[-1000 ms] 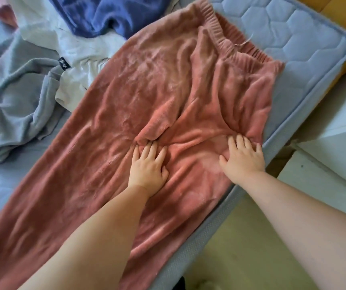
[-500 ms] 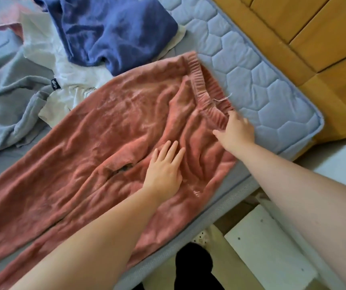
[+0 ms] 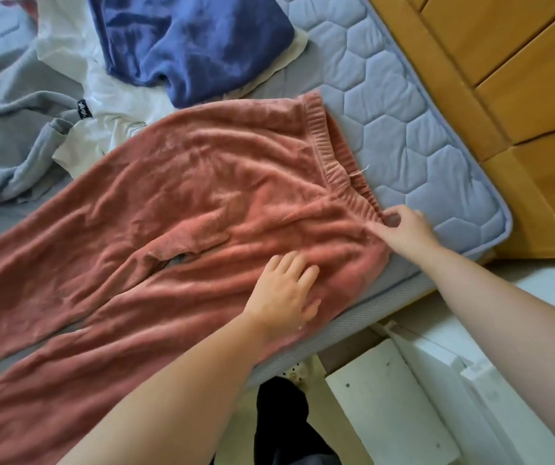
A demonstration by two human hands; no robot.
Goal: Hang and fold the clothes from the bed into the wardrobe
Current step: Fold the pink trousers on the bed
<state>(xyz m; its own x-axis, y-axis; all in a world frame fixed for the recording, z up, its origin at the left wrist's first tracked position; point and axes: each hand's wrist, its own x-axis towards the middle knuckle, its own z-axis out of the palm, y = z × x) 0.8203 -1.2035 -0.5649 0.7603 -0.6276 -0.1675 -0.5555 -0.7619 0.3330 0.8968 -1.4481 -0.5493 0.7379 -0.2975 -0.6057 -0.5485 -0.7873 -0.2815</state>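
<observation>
Moved since a second ago: right hand (image 3: 403,229), up from the seat of the fuzzy terracotta-pink fleece trousers (image 3: 202,203) to the near end of their ribbed elastic waistband (image 3: 319,135), right of centre in the frame. Pinches that waistband corner between thumb and curled forefinger. Slid too, a little toward the waist end: left hand (image 3: 283,297), now at lower centre, clear of the crotch gap. Lies flat on the pink pile, fingers straight and slightly spread, grasping nothing.

Spread lengthwise over the quilted grey-blue mattress (image 3: 403,129), those trousers: waistband toward the upper right, both legs running off the left and lower-left edges of the frame, near side reaching the mattress edge.

At top centre, just beyond the waistband, a crumpled deep-blue fleece garment (image 3: 195,38), lying over a creased white cotton garment (image 3: 108,105) with a small black label. At upper left, a rumpled pale-grey sweatshirt (image 3: 11,122), touching the white one.

At upper right, past the mattress, orange-brown wooden panelling (image 3: 504,62). At lower right, beside the bed, flat white boards (image 3: 386,397) dotted with small holes.
</observation>
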